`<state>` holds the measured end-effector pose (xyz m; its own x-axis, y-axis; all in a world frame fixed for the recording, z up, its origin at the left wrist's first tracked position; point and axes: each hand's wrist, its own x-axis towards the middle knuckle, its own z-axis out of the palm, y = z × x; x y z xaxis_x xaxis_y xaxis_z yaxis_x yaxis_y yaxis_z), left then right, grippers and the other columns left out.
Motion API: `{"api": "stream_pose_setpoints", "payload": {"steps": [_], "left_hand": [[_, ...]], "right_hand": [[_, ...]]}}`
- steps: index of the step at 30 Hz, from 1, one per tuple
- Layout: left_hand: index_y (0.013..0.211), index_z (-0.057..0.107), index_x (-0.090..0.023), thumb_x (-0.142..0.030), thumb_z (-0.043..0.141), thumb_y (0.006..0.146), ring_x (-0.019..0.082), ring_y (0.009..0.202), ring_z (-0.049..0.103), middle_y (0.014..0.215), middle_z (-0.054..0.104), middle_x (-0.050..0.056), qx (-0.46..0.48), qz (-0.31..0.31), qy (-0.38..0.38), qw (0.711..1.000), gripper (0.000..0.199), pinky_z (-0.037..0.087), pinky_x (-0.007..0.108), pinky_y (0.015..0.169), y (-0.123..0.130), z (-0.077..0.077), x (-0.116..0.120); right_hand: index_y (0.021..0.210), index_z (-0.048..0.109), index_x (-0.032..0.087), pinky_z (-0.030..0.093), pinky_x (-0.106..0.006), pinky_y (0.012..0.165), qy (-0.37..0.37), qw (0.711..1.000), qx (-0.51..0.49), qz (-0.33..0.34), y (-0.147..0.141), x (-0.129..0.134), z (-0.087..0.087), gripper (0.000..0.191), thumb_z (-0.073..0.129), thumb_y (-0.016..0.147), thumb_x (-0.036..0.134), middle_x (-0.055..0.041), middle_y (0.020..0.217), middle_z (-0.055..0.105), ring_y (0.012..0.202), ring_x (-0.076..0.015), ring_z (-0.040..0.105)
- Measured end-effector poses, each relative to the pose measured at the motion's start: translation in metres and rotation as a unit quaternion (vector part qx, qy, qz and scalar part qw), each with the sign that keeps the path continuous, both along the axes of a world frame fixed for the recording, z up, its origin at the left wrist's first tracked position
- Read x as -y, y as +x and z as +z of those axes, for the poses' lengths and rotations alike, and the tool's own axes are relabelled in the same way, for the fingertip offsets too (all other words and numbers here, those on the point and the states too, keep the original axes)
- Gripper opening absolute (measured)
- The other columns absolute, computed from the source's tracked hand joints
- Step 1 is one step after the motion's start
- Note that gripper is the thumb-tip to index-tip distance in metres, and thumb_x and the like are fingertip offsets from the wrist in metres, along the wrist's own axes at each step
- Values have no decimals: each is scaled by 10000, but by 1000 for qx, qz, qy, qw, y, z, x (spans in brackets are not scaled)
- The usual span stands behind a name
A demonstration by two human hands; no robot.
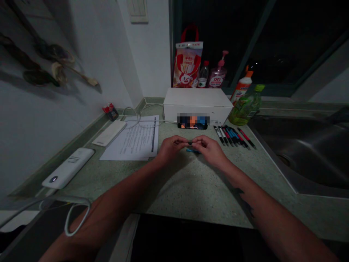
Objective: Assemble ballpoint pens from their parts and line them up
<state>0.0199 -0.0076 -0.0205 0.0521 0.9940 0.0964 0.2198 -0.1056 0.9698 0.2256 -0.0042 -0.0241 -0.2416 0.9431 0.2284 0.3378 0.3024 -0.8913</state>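
Countertop [174, 193]: left hand [172, 148], right hand [208, 147] meeting, fingers pinched.

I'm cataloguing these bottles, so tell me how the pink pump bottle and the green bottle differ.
The pink pump bottle has a pump head, while the green bottle has a cap. The pump bottle shows behind the white box; the green bottle stands by its right end, nearer the camera. Both carry labels.
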Motion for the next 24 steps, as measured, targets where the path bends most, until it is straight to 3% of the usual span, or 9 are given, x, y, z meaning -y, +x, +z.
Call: {"api": "stream_pose_setpoints", "payload": {"steps": [2, 6, 10, 14, 17, 19, 21, 24], "left_hand": [[852, 791, -187, -198, 827, 815, 224, 871, 775, 890, 828, 61, 0, -2, 7, 1000, 52, 613, 380, 880, 1, 0, 1], [857, 785, -192, -214, 840, 815, 223, 860, 777, 880, 830, 53, 6, -12, 10, 1000, 74, 616, 382, 878, 2, 0, 2], [863, 788, -192, -203, 826, 832, 211, 858, 771, 896, 828, 58, -6, -8, 14, 1000, 50, 606, 368, 869, 2, -1, 2], [871, 797, -189, -185, 818, 839, 204, 862, 767, 900, 824, 56, -5, -24, 27, 999, 38, 593, 349, 865, 3, -6, 0], [849, 790, -191, -192, 835, 826, 193, 830, 753, 869, 816, 36, -6, -19, 29, 999, 50, 587, 332, 841, 6, -11, -1], [856, 790, -193, -197, 840, 829, 188, 824, 746, 868, 816, 32, -7, -17, 31, 999, 57, 585, 323, 832, 8, -13, -2], [883, 795, -194, -197, 835, 845, 185, 839, 748, 890, 822, 37, -7, -26, 39, 999, 56, 583, 322, 850, 9, -14, -2], [904, 797, -194, -198, 828, 861, 190, 860, 754, 919, 827, 48, -9, -35, 41, 998, 53, 582, 326, 853, 10, -15, -1]], "right_hand": [[1037, 740, 210, 561, -355, 780, 11, 1000, -17, -14, -1, 0, 0, 390, 765, 857, 555, -76, 942, 783, 834, -216, 709], [885, 733, 215, 544, -349, 702, -33, 999, -11, 13, -3, 2, 0, 433, 615, 952, 626, -50, 757, 738, 686, -196, 660], [1006, 743, 223, 554, -354, 726, -12, 999, -39, -17, -5, 3, 0, 444, 770, 821, 626, -65, 902, 784, 779, -217, 699], [854, 735, 218, 533, -350, 637, -63, 998, -24, 9, -4, 3, 0, 490, 628, 914, 691, -47, 705, 720, 630, -202, 646], [1014, 761, 232, 579, -369, 738, -15, 999, -40, -25, -2, 3, 1, 489, 837, 751, 638, -79, 958, 797, 840, -242, 723], [1044, 770, 233, 571, -368, 673, -43, 998, -33, -14, 0, 3, 2, 492, 772, 808, 665, -70, 853, 783, 747, -236, 708], [949, 773, 233, 554, -376, 616, -74, 997, -15, 4, 1, 3, 2, 481, 661, 889, 697, -71, 753, 753, 654, -233, 674], [1033, 777, 258, 585, -389, 686, -36, 999, -26, -13, 2, 3, 1, 438, 817, 779, 613, -99, 981, 811, 816, -264, 731]]}}
